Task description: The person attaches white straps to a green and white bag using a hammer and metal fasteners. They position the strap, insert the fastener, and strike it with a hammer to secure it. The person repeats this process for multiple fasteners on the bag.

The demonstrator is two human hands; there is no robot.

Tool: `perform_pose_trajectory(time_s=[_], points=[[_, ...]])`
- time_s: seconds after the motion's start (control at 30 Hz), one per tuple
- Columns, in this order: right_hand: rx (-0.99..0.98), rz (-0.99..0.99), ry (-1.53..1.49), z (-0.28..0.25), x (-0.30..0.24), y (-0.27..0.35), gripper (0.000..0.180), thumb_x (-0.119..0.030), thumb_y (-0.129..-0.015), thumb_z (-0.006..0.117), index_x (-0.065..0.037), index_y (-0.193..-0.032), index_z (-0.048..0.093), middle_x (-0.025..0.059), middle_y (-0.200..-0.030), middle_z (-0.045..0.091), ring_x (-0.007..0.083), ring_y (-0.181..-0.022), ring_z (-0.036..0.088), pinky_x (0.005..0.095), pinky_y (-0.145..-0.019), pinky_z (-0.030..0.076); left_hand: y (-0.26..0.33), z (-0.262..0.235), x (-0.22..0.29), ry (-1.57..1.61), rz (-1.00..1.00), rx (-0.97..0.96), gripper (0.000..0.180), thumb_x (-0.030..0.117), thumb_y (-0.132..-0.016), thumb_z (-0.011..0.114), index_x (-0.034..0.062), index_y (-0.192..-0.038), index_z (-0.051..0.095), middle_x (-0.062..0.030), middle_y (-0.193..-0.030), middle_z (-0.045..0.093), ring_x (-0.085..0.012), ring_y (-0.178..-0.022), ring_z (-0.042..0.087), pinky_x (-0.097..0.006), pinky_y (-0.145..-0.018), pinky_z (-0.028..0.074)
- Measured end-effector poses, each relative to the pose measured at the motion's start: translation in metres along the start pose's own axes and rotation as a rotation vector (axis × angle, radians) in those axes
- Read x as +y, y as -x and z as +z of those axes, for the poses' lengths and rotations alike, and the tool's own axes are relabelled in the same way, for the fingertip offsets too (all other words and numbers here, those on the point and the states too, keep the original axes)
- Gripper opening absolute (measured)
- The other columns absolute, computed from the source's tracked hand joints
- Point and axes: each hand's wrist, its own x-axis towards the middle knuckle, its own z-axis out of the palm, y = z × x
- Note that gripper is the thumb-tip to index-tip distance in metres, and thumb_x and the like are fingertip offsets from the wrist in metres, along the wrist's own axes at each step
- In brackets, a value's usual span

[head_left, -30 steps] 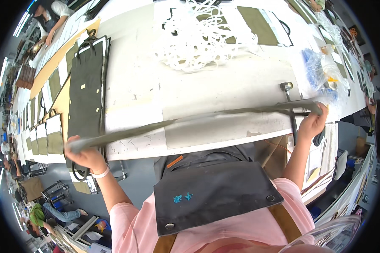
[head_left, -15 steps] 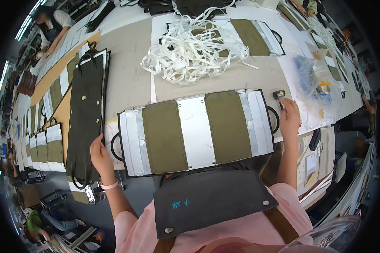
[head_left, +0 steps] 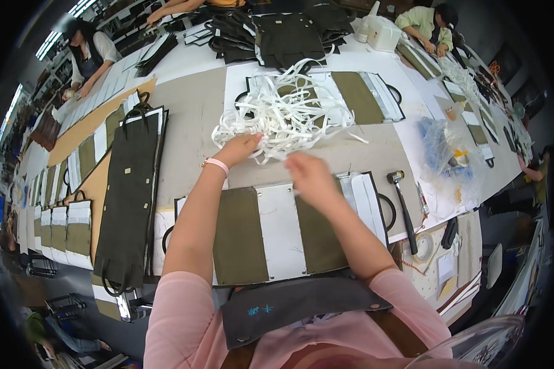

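While left hand (head_left: 241, 149) reaches white tape (head_left: 282, 115), right hand (head_left: 314, 178) angled inward, both grips unclear

Small blue characters (head_left: 261, 310), handwritten in look, on the dark grey apron (head_left: 326, 301)

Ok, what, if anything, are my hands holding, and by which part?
Your left hand is at the near edge of the white strap pile; any hold can't be told. Your right hand is blurred; nothing held shows.

Bright table (head_left: 191, 114), right hand (head_left: 314, 178) blurred (slightly), bent edges, black corners
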Motion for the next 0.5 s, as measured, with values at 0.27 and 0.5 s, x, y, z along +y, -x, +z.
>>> perform_pose_trajectory(time_s=[0.27,0.5], points=[[0.286,0.083,-0.692,-0.213,-0.043,0.064,0.019,-0.013,-0.101,0.058,0.001,-0.091,0.065,-0.0071,-0.063,0.045,0.0022,-0.056,0.031,0.0221,-0.053,0.023,0.004,0.022,-0.003,-0.314,0.075,0.034,0.065,0.056,-0.102,0.040,0.0069,-0.142,0.053,-0.0142,-0.125,0.066,-0.0347,-0.133,0.051,-0.047,-0.107,0.040],[0.003,0.338,-0.307,-0.158,-0.048,0.079,0.015,-0.012,-0.098,0.063,0.001,-0.100,0.073,-0.0076,-0.073,0.054,0.0017,-0.067,0.042,0.0208,-0.060,0.034,0.033,0.060,0.054,-0.323,0.495,0.624,0.057,0.016,-0.084,0.075,0.0041,-0.136,0.053,-0.0155,-0.123,0.061,-0.0336,-0.112,0.060,-0.044,-0.094,0.050]])
